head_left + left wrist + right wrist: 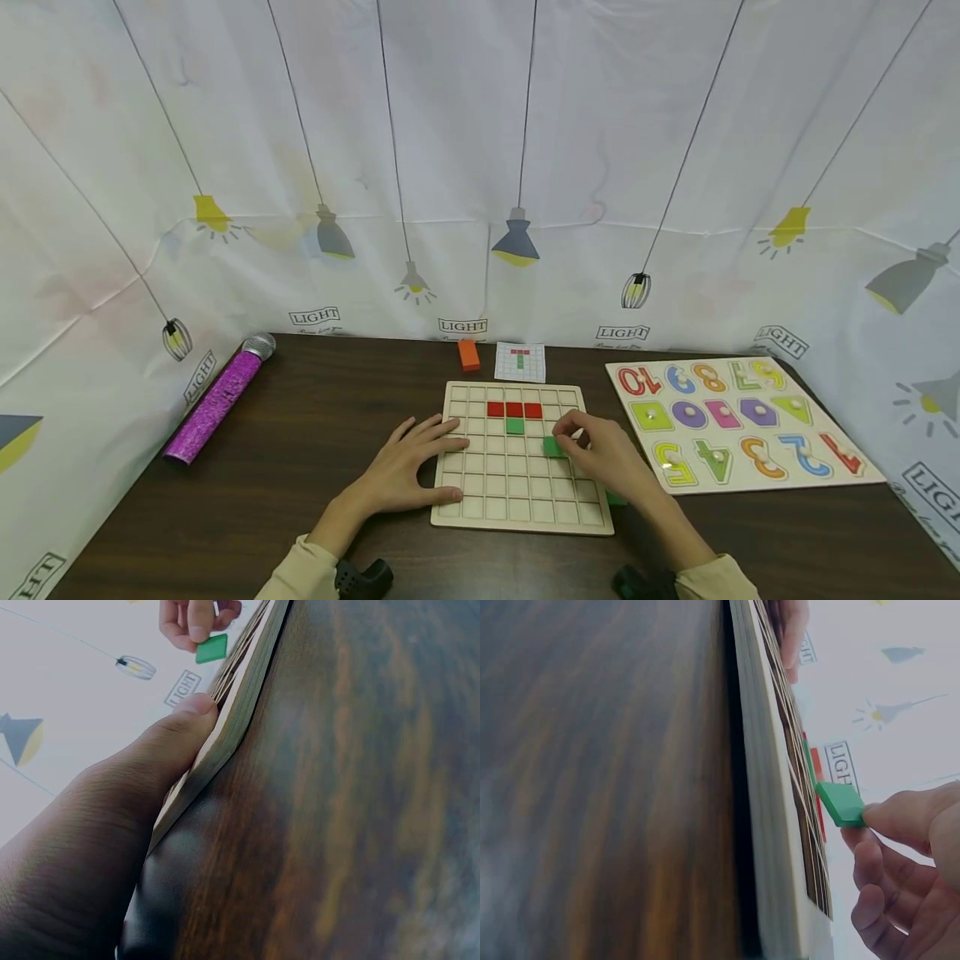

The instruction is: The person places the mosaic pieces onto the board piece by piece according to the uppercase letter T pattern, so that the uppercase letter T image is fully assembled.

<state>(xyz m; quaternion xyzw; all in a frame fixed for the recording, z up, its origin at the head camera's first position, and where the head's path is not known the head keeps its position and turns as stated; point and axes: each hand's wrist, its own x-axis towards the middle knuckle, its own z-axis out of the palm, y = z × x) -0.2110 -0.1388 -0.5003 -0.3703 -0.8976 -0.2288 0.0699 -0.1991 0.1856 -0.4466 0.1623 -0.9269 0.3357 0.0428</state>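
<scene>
A wooden grid board (pixel 495 508) lies on the dark table. Three red square tiles (pixel 513 410) sit in a row in its upper cells, with one green tile (pixel 515 427) directly below the middle one. My right hand (pixel 603 454) pinches another green tile (pixel 841 804) between thumb and fingers, just above the board's right part. With fingers spread, my left hand (pixel 408 467) rests on the board's left edge; its thumb (pixel 176 735) lies along the rim in the left wrist view. Behind the board is a small pattern card (pixel 530 372) showing a red and green T shape.
An orange block (pixel 468 356) lies beside the card. To the right is a number and shape puzzle board (pixel 738 483). A purple glittery microphone (pixel 221 404) lies at left. Part of a green piece (pixel 616 499) shows at the board's right edge. A printed curtain (pixel 450 125) hangs behind.
</scene>
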